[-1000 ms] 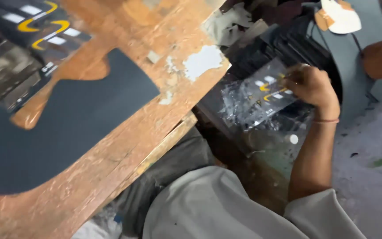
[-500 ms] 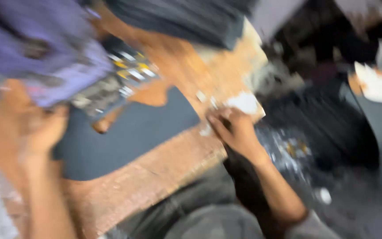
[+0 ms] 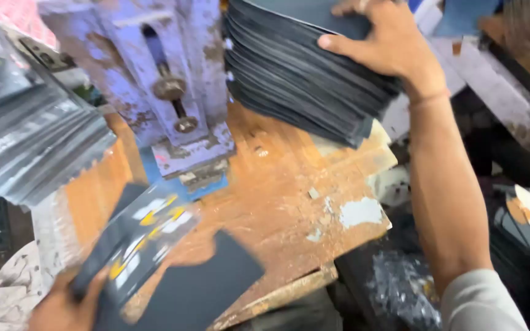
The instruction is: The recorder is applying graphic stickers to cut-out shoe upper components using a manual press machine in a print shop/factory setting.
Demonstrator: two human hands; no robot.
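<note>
Up at the top right of the frame, the right hand (image 3: 387,46) lies spread on a thick stack of dark sheets (image 3: 305,76), fingers over the top sheet and thumb pointing left along its edge; it presses on the stack rather than closing around it. The stack sits tilted at the far end of the worn orange counter (image 3: 277,202), its lower corner overhanging a pale board beneath.

At the lower left, the left hand (image 3: 62,306) is closed on a small bundle of flat packets (image 3: 133,245), dark with white and yellow marks, blurred and fanned upward toward the middle of the frame. Just to the right of that bundle a single dark sheet (image 3: 207,288) lies flat on the counter near its front edge.

Behind the counter, at the top centre, stands a chipped pale-purple metal press (image 3: 167,73) with a slot and bolt on its face. On the left edge of the frame a pile of shiny grey packets (image 3: 32,147) fans out. White paint patches mark the counter at the right, near its corner.
</note>
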